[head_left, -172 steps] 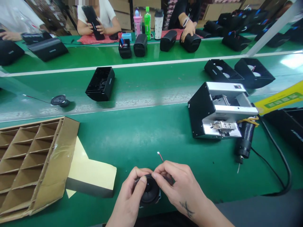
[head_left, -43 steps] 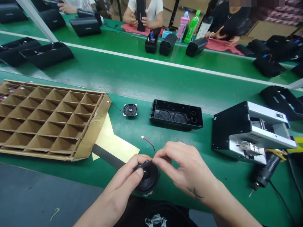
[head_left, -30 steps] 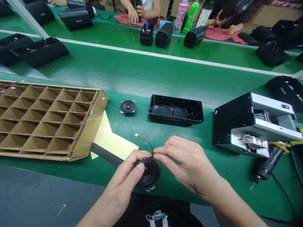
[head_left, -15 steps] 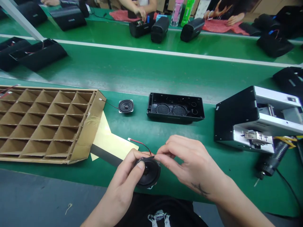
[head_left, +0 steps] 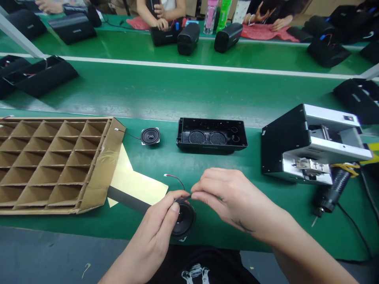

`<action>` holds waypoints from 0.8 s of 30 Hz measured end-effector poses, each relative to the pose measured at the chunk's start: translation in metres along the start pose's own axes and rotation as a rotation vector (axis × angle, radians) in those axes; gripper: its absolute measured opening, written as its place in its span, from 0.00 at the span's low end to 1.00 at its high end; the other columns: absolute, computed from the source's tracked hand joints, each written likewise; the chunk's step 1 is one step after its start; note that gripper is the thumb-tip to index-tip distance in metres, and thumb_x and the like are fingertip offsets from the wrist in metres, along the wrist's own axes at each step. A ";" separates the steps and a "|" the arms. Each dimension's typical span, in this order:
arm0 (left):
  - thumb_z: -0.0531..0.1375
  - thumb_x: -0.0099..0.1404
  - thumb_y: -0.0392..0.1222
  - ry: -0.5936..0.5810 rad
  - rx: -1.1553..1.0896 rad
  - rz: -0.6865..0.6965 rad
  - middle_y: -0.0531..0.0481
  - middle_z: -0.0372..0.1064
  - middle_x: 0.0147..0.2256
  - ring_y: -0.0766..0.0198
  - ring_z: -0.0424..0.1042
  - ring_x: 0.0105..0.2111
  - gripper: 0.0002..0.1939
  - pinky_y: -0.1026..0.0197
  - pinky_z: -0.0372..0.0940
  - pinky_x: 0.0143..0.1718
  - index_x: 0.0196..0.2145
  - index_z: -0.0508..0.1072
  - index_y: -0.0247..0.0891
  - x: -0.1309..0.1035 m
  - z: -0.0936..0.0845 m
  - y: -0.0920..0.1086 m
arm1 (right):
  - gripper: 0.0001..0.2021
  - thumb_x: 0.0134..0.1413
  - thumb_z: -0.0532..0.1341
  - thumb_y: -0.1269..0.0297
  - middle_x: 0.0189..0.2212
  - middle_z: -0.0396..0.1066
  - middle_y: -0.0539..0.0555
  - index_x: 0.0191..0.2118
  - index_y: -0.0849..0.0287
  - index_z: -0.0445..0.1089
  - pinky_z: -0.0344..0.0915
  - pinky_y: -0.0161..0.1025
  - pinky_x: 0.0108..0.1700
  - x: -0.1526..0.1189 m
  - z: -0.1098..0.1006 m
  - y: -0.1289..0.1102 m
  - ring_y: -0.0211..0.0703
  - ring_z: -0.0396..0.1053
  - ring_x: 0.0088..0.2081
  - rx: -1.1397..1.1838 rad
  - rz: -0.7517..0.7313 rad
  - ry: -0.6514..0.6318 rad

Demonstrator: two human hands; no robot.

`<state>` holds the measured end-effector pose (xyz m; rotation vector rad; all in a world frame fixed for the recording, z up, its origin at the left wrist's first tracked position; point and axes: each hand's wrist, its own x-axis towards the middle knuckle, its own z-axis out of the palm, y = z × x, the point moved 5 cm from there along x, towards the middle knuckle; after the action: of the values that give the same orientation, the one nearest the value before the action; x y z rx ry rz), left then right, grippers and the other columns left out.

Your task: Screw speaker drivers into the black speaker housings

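Near the table's front edge, my left hand (head_left: 161,221) grips a round black speaker (head_left: 185,221) by its upper left rim. A red and black wire with a white plug runs up from that speaker. My right hand (head_left: 223,195) pinches the end of a thin dark strip (head_left: 184,198) at the speaker's top edge; my left fingers touch its other end. A second speaker (head_left: 150,136) lies face up further back, its wire stretching left. Right of it sits an open black housing (head_left: 211,148) with two round grilles inside.
A cardboard divider box (head_left: 102,173) stands at the left, beside yellow sheets (head_left: 145,183) and a dark strip. At the right are a black and silver machine (head_left: 284,146) and an electric screwdriver (head_left: 333,193). Across the line, people handle black housings (head_left: 72,29).
The dark strip now shows raised off the speaker's rim between my hands. The whole view has shifted slightly. Across the line, a person's hand has lifted beside a dark object.
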<state>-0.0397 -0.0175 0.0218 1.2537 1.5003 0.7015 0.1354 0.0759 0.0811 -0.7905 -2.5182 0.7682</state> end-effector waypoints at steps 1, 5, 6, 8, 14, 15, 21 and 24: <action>0.51 0.79 0.55 -0.017 -0.018 0.004 0.52 0.77 0.55 0.55 0.74 0.54 0.19 0.60 0.68 0.54 0.58 0.76 0.55 0.003 0.001 0.001 | 0.10 0.73 0.60 0.65 0.32 0.75 0.50 0.40 0.59 0.78 0.62 0.40 0.36 0.001 -0.002 0.000 0.41 0.69 0.33 -0.009 -0.006 -0.014; 0.54 0.78 0.55 -0.088 -0.136 0.008 0.53 0.77 0.55 0.57 0.73 0.55 0.18 0.62 0.67 0.57 0.57 0.78 0.54 0.010 0.004 0.007 | 0.09 0.72 0.61 0.65 0.32 0.77 0.50 0.41 0.59 0.78 0.61 0.41 0.35 0.002 -0.004 0.002 0.42 0.70 0.33 -0.028 0.002 -0.044; 0.55 0.78 0.55 -0.115 -0.167 0.000 0.53 0.77 0.55 0.58 0.73 0.54 0.18 0.63 0.66 0.56 0.57 0.78 0.54 0.011 0.005 0.008 | 0.08 0.72 0.62 0.65 0.33 0.77 0.49 0.41 0.58 0.78 0.61 0.41 0.36 0.002 -0.004 0.003 0.42 0.71 0.33 -0.027 0.010 -0.050; 0.55 0.78 0.54 -0.176 -0.222 -0.033 0.55 0.77 0.53 0.60 0.72 0.52 0.17 0.65 0.65 0.55 0.57 0.77 0.55 0.011 0.008 0.008 | 0.07 0.71 0.62 0.65 0.33 0.78 0.48 0.40 0.58 0.77 0.62 0.41 0.36 0.001 -0.002 0.005 0.41 0.72 0.34 -0.014 0.034 -0.049; 0.55 0.79 0.52 -0.228 -0.368 -0.050 0.56 0.75 0.50 0.64 0.69 0.48 0.14 0.67 0.63 0.51 0.55 0.77 0.54 0.011 0.011 0.004 | 0.06 0.71 0.63 0.64 0.31 0.76 0.47 0.39 0.57 0.76 0.61 0.37 0.35 -0.006 0.002 0.010 0.37 0.70 0.32 0.067 0.092 0.011; 0.55 0.79 0.52 -0.226 -0.393 -0.055 0.56 0.75 0.50 0.64 0.69 0.49 0.14 0.67 0.63 0.51 0.55 0.77 0.54 0.010 0.011 0.002 | 0.07 0.71 0.63 0.64 0.31 0.76 0.47 0.39 0.57 0.76 0.62 0.36 0.36 -0.007 0.003 0.010 0.36 0.70 0.32 0.080 0.097 0.021; 0.56 0.79 0.50 -0.218 -0.474 -0.084 0.55 0.74 0.49 0.63 0.69 0.50 0.12 0.65 0.63 0.52 0.53 0.77 0.53 0.008 0.015 -0.005 | 0.06 0.70 0.63 0.66 0.32 0.75 0.48 0.38 0.59 0.75 0.63 0.35 0.38 -0.009 0.008 0.010 0.36 0.69 0.32 0.107 0.090 0.091; 0.56 0.79 0.50 -0.209 -0.489 -0.095 0.55 0.74 0.47 0.63 0.70 0.49 0.11 0.64 0.63 0.51 0.52 0.77 0.52 0.008 0.017 -0.006 | 0.07 0.71 0.63 0.66 0.31 0.75 0.49 0.39 0.60 0.75 0.63 0.36 0.38 -0.010 0.009 0.007 0.36 0.69 0.32 0.097 0.071 0.124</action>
<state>-0.0257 -0.0147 0.0082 0.8484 1.1205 0.7894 0.1418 0.0712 0.0681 -0.8702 -2.3361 0.8308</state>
